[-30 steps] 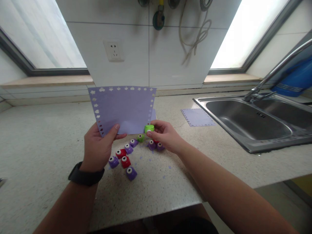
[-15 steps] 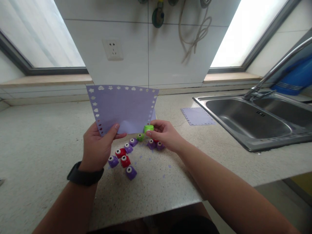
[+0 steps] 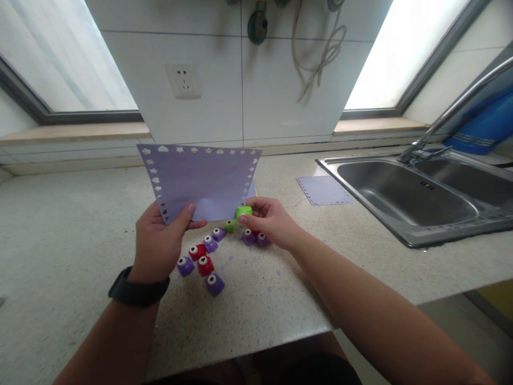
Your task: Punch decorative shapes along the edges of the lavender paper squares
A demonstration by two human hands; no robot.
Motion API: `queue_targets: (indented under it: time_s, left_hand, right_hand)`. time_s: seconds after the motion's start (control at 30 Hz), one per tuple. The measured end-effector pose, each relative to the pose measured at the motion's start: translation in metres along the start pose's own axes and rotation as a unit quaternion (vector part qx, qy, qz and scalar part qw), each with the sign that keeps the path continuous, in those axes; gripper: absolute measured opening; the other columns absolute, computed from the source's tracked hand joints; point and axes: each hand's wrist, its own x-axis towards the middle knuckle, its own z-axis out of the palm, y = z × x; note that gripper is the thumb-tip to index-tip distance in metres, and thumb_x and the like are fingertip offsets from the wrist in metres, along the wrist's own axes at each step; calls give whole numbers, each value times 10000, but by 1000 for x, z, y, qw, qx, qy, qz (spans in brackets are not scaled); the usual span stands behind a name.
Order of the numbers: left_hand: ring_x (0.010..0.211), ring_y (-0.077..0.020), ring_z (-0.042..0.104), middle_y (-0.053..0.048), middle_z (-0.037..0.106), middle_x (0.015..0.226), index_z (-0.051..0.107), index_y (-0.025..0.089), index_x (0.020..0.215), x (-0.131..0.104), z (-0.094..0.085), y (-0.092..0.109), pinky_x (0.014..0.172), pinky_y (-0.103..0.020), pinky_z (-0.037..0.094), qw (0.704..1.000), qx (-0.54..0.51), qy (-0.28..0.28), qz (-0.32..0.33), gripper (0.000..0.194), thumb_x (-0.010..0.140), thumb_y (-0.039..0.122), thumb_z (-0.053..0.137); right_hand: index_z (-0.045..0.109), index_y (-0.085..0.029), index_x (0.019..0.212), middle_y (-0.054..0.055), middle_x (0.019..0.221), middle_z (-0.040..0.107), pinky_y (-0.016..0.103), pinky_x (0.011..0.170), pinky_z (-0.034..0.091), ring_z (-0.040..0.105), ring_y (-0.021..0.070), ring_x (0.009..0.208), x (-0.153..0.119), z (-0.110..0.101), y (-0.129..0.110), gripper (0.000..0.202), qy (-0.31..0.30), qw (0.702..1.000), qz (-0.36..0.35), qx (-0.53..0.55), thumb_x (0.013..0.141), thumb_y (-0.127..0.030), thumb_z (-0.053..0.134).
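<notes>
My left hand (image 3: 162, 235) grips the lower left corner of a purple sheet of paper (image 3: 200, 182), thumb in front. Small cut-out shapes run along the sheet's left, top and right edges. At the lower right corner my right hand (image 3: 268, 219) pinches a green craft punch (image 3: 243, 212) against the paper's edge. Below the sheet, several small punches lie on the counter: a green punch (image 3: 230, 225), a red punch (image 3: 206, 266), a purple punch (image 3: 215, 284) and others. Two purple punches and part of a red one sit beneath my right hand.
Another purple sheet (image 3: 324, 191) with punched edges lies flat by the steel double sink (image 3: 372, 246). Tiny purple paper bits dot the speckled counter (image 3: 92, 214). A faucet (image 3: 417, 149) rises behind the sink, and a socket (image 3: 183, 81) is on the tiled wall.
The sheet's upper left corner has shifted slightly left and its top edge has dipped a little. Both hands keep the same hold, with the green punch still at the lower right corner.
</notes>
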Motion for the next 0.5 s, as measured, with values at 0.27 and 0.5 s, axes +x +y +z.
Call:
queue_targets:
  time_s: [0.27, 0.5]
  left_hand:
    - [721, -168, 768, -41, 790, 1009, 766, 182, 1042, 0, 0, -1, 669, -272, 695, 1000, -4, 0, 12, 318, 790, 342, 874]
    - [726, -185, 770, -51, 790, 1024, 751, 185, 1045, 1, 0, -2, 677, -312, 702, 1000, 2, 1, 10, 334, 786, 363, 865]
  right_hand:
    - [716, -182, 895, -2, 775, 702, 241, 568, 482, 621, 107, 647, 0, -2, 1, 351, -8, 1000, -11, -9, 672, -357, 924]
    - [727, -184, 919, 4, 783, 719, 225, 524, 468, 613, 107, 629, 1, -2, 3, 378, 2, 1000, -9, -5, 651, -355, 931]
